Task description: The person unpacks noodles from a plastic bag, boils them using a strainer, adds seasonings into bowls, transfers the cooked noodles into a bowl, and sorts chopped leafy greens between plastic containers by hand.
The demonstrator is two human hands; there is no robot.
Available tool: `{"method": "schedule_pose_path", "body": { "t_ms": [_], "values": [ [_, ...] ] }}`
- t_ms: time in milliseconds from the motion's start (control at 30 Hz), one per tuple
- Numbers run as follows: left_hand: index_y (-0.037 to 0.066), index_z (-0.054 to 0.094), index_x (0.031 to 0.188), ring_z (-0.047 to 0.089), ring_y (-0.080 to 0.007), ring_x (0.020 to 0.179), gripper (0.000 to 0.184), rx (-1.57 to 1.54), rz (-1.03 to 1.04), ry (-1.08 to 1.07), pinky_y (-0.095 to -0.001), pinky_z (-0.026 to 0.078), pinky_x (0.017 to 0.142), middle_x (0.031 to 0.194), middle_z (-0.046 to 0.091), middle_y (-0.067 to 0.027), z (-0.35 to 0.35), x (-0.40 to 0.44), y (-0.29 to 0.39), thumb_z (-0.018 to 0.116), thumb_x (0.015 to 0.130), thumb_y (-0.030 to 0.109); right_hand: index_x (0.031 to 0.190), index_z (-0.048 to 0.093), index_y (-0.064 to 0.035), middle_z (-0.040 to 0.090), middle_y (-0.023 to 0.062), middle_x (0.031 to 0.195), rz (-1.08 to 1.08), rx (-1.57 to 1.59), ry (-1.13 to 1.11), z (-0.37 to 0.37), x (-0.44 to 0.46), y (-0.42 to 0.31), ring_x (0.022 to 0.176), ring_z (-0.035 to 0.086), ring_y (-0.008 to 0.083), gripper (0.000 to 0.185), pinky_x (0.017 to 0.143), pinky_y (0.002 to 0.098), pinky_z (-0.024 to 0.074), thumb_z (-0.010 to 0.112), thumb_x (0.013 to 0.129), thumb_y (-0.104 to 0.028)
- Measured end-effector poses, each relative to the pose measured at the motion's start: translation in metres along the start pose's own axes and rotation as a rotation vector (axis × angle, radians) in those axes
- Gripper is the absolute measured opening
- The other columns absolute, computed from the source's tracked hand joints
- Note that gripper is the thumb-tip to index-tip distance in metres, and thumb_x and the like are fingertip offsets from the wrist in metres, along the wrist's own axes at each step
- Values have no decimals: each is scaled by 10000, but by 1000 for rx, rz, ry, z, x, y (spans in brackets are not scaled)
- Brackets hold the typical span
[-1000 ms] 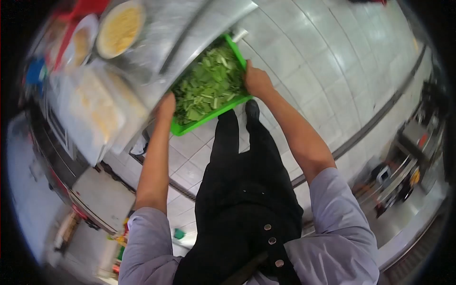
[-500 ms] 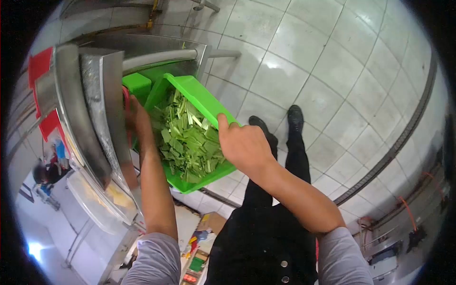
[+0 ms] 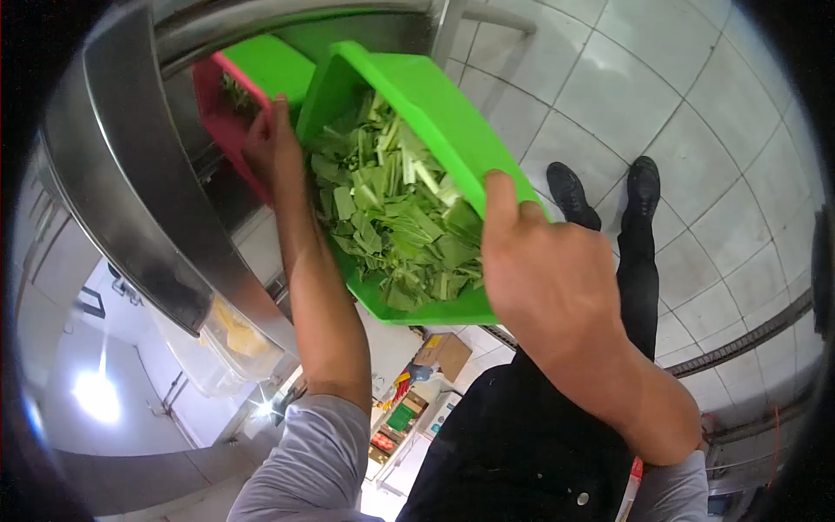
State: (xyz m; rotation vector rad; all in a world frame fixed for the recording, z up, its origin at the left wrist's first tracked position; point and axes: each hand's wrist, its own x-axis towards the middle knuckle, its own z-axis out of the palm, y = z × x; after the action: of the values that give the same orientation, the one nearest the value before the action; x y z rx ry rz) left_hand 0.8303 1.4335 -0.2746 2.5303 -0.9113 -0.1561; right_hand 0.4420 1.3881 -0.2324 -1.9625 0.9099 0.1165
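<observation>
A green basin [image 3: 435, 100] full of chopped leafy greens [image 3: 391, 204] hangs tilted in front of me. My right hand [image 3: 552, 270] grips its right rim, thumb on top. At the upper left, my left hand [image 3: 274, 143] has its fingers on the rim of a red basin [image 3: 228, 130], which holds some greens and sits under the metal counter. Behind the red basin another green container [image 3: 274, 65] shows in part.
The metal counter [image 3: 130, 148] curves along the left, with a clear plastic container [image 3: 230, 348] near its lower end. A metal bar [image 3: 296, 26] runs across the top. A cardboard box [image 3: 445, 352] stands below, and my shoes are on the tiled floor [image 3: 609, 78].
The green basin has come away from the counter top and down beside its underside, more tilted. My left hand has left the green basin and now holds the red basin's rim.
</observation>
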Motion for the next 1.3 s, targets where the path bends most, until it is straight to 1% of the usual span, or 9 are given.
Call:
{"method": "schedule_pose_path", "body": {
  "t_ms": [200,400,467,633,733,900,1033,1133,1300],
  "values": [
    [-44,725,1240,680,-169,963,430,-143,-25,-181,-338,516,900,1079,769,-106,-16,-26,-3,747,980,299,1273,538,10,731,163,850,54,-9,-59,-2,3,-1,666,732,374,317,567,484,569,584,988,-120],
    [-17,572,1442,671,-396,1201,494,479,-7,-85,-467,492,1044,1350,684,-243,-58,-48,-41,655,1032,245,1331,528,12,728,172,805,11,-52,16,-10,2,-5,653,719,376,382,580,500,546,613,988,-134],
    [79,518,1524,577,-389,1337,561,559,-132,-39,-498,413,1137,1473,584,-238,-67,-57,-75,629,1045,349,1361,524,14,720,169,774,3,-88,33,-13,1,-6,637,709,375,410,575,500,534,617,995,-145],
    [12,416,1594,463,-458,1466,711,481,-422,-45,-553,346,1203,1596,464,-287,-55,-56,-51,505,1083,498,1457,514,11,696,158,702,-51,-188,98,-15,10,-5,590,683,376,492,558,489,514,625,1015,-175],
    [66,335,1648,406,-455,1511,751,311,-290,17,-603,294,1226,1645,413,-247,-32,-31,-59,533,1074,508,1482,528,-18,660,131,622,-108,-303,246,-11,26,-5,516,645,373,513,523,487,492,642,1011,-191],
    [51,293,1667,365,-486,1531,811,262,-121,-95,-599,293,1245,1668,373,-267,-35,6,-85,575,1060,508,1544,450,10,759,195,866,104,-387,-115,-45,78,-51,759,756,367,659,683,477,588,692,956,-163],
    [70,258,1679,318,-484,1555,905,116,-183,-177,-624,323,1234,1684,333,-260,-22,-56,-60,726,987,417,1336,595,27,733,141,712,-99,-393,390,-14,116,-42,650,727,410,422,652,525,588,669,942,-106],
    [81,243,1685,304,-481,1561,965,289,-97,-132,-626,348,1223,1703,296,-253,-21,-55,-72,784,950,395,1243,631,10,745,233,915,-32,-177,340,-21,128,-49,794,745,408,339,695,515,575,678,928,-105],
    [110,280,1676,307,-468,1560,948,511,241,64,-602,348,1229,1711,275,-254,-11,-13,-111,790,943,430,1242,644,-8,602,266,1324,-341,-64,727,22,119,-44,1216,623,393,353,973,513,493,695,913,-126]
  ]
}}
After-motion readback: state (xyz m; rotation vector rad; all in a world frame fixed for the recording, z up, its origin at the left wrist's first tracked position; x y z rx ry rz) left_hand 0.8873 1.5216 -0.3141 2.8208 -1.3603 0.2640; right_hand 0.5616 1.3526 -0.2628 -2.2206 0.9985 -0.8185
